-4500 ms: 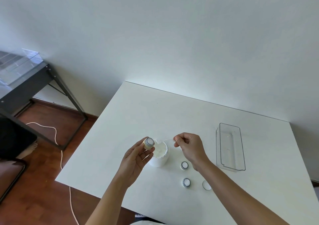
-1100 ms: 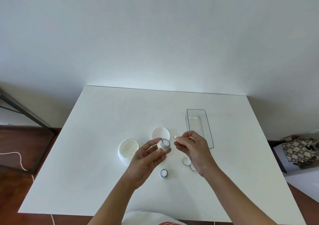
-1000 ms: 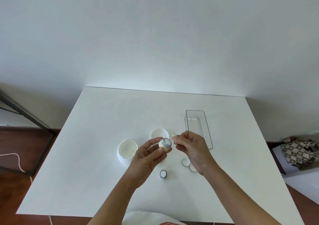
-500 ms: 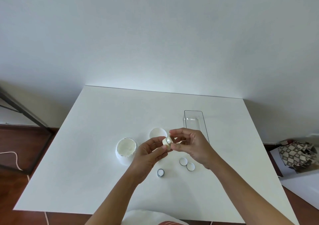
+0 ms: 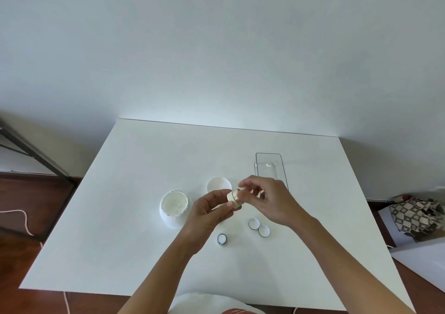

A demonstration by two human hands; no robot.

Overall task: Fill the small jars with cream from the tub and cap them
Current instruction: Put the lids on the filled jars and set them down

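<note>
My left hand (image 5: 209,211) grips a small cream-coloured jar (image 5: 232,196), tilted with its mouth toward my right hand (image 5: 267,201). My right hand's fingertips are at the jar's mouth and pinch a small pale spatula, which is mostly hidden by the fingers. The open white cream tub (image 5: 174,204) stands on the table to the left of my hands. Its round lid (image 5: 218,184) lies behind them. Another small jar (image 5: 222,239) stands open near the front. Two small caps (image 5: 254,223) (image 5: 264,231) lie side by side under my right wrist.
A clear rectangular plastic tray (image 5: 269,168) sits on the white table (image 5: 144,169) just beyond my right hand. A black metal frame (image 5: 31,156) stands off the table's left side. A patterned bag (image 5: 419,213) lies on the floor at the right.
My right hand has closed in on the jar, so its fingertips and the spatula now meet the jar's mouth. My left hand has tilted the jar toward it.
</note>
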